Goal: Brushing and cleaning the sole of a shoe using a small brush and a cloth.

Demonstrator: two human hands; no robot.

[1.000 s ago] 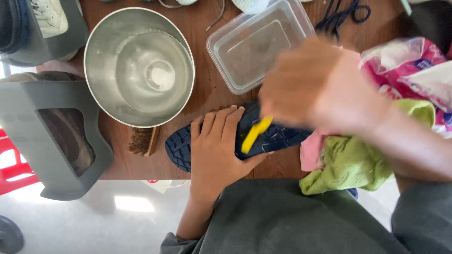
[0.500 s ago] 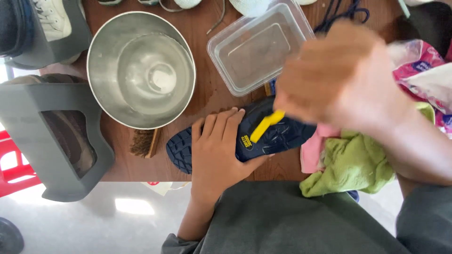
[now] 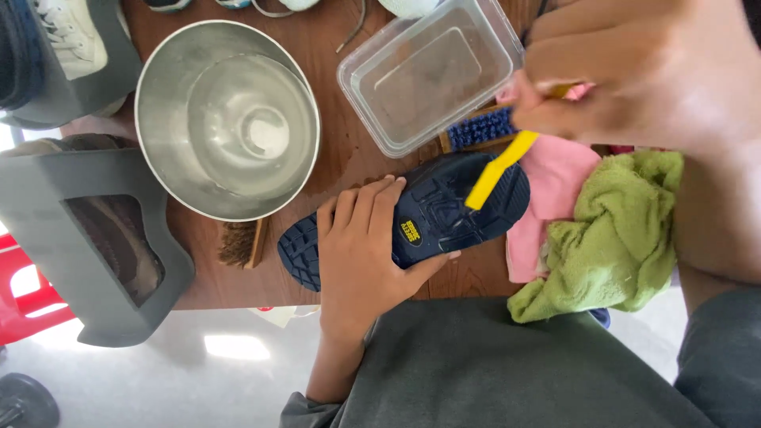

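Note:
A dark blue shoe (image 3: 444, 212) lies sole up near the front edge of the brown wooden table (image 3: 333, 170). My left hand (image 3: 365, 250) presses flat on the sole's middle and toe part, fingers spread over it. My right hand (image 3: 634, 75), large and close to the camera, grips a yellow-handled brush (image 3: 495, 173) whose tip rests on the heel part of the sole.
A steel bowl (image 3: 230, 119) of water stands at the left, a clear plastic tub (image 3: 432, 75) behind the shoe. A blue-bristled brush (image 3: 476, 131), a brown brush (image 3: 242, 242), pink cloth (image 3: 547, 214), green cloth (image 3: 618, 238) and grey shoe racks (image 3: 87, 230) surround it.
My right hand has risen toward the camera and moved right with the yellow brush. The view has shifted, showing more of the sole. My left hand stays on the shoe.

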